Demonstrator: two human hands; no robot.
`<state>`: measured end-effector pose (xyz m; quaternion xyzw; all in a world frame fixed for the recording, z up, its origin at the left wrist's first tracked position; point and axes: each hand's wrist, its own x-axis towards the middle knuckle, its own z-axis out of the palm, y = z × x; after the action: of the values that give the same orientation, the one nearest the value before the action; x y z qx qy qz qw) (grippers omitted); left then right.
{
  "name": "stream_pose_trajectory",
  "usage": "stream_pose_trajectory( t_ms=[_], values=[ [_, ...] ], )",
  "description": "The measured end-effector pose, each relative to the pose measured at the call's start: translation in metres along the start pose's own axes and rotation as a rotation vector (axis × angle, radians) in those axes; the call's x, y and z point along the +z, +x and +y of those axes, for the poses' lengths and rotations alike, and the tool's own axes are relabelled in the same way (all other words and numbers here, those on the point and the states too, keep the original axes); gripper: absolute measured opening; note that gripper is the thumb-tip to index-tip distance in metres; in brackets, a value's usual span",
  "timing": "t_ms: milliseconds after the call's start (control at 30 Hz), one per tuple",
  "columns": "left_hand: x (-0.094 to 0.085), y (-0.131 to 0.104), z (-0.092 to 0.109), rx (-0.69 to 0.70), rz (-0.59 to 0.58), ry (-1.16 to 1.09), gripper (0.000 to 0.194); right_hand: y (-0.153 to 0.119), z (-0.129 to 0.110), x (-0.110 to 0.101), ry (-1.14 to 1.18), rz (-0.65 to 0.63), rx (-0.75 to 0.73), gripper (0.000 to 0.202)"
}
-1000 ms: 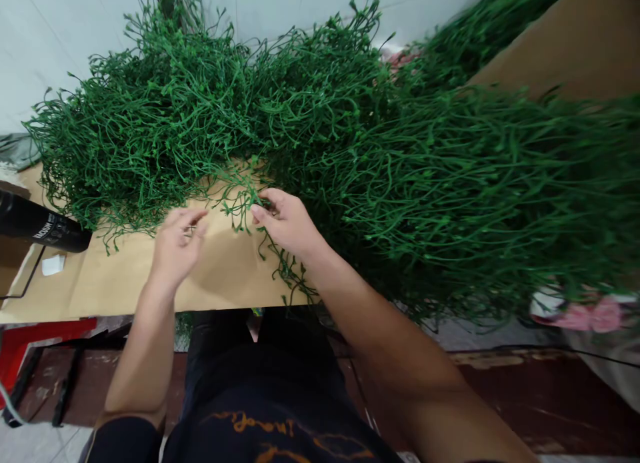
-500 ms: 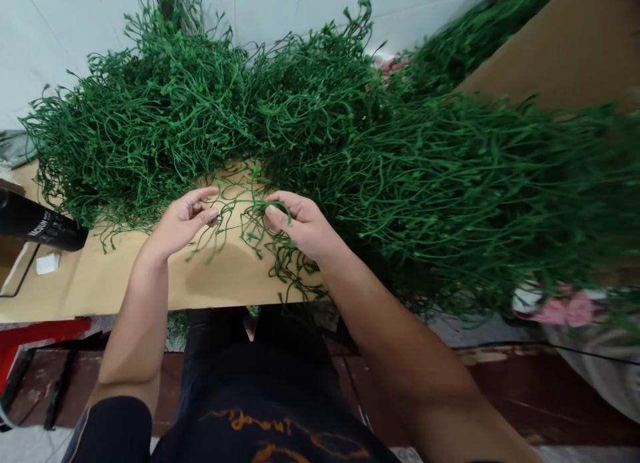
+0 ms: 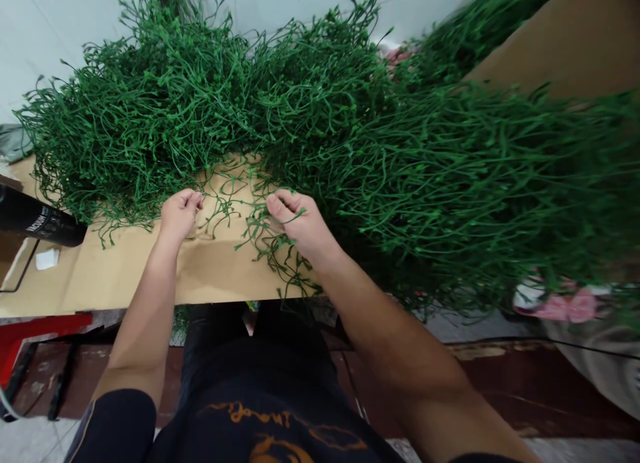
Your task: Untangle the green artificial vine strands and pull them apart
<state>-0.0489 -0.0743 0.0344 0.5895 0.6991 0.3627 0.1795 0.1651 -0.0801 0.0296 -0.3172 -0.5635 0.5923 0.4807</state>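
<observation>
Though apart, both hands (image 3: pixel 181 214) (image 3: pixel 304 230) in pinches, right on green sprig (image 3: pixel 300 214), left's contents unclear

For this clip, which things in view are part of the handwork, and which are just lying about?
Part of the handwork:
Right hand, fingers pinching a green stem
Left hand, fingers closed; whether on a stem is unclear
Pile of stems at the left, larger heap at the right
Brown sheet underneath

Lying about:
Black bottle, far left
White scrap near it
Pink item, lower right
</observation>
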Motion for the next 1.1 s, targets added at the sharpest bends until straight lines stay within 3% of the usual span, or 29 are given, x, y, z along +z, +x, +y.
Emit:
stream_pose_trajectory(
  t_ms=[100,200,267,367,600,700,767,900,1000,1100],
  values=[
    [-0.004,0.013,-0.014,-0.084,0.161,0.028,0.026,-0.010,-0.001,0.001,-0.054,-0.036,-0.058,0.050],
    [-0.023,0.023,-0.028,-0.203,0.366,-0.073,0.029,-0.019,-0.011,-0.008,-0.017,0.063,-0.076,0.044],
    [-0.035,0.023,-0.027,-0.185,0.406,-0.211,0.029,-0.020,-0.017,-0.016,0.026,0.143,-0.077,0.042],
    [-0.037,0.017,0.002,-0.008,0.272,-0.333,0.027,-0.016,-0.016,-0.020,0.043,0.161,-0.054,0.044],
    [0.000,-0.002,0.124,0.387,-0.118,-0.125,0.030,-0.002,0.004,0.005,-0.041,0.016,-0.078,0.045],
    [0.005,-0.004,0.139,0.474,-0.197,-0.024,0.031,-0.002,0.001,0.007,-0.054,0.008,-0.092,0.047],
    [0.004,-0.004,0.126,0.475,-0.128,-0.038,0.029,-0.002,-0.003,0.004,-0.030,0.022,-0.083,0.047],
    [0.003,-0.007,0.065,0.338,0.021,-0.130,0.031,-0.001,-0.002,-0.004,0.072,0.060,-0.048,0.043],
    [0.010,-0.013,0.024,0.192,-0.123,-0.189,0.037,0.005,0.005,-0.006,0.160,0.092,-0.022,0.037],
    [0.018,-0.017,0.004,0.076,-0.219,-0.255,0.036,0.013,0.008,-0.003,0.184,0.106,-0.011,0.029]
  ],
)
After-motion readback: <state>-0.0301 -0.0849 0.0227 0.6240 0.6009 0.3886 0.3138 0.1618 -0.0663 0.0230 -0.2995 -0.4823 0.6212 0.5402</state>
